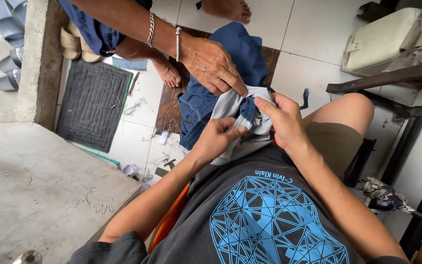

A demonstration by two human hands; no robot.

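A blue garment (235, 58) with a grey mesh lining (226, 105) lies over my lap and hangs toward the floor. My left hand (218, 139) pinches the mesh lining from below. My right hand (284, 120) grips the garment's edge from the right, thumb on top. Another person's hand (211, 63), with two bracelets on its wrist, reaches in from the upper left and holds the same mesh edge with its fingertips. All three hands meet at one bunched spot of fabric.
A concrete ledge (30, 186) fills the lower left. On the tiled floor lie a dark quilted mat (94, 102), fabric scraps and thread. Other people's bare feet (169, 73) stand near. A cream case (377, 41) and dark metal frame (391, 78) sit at right.
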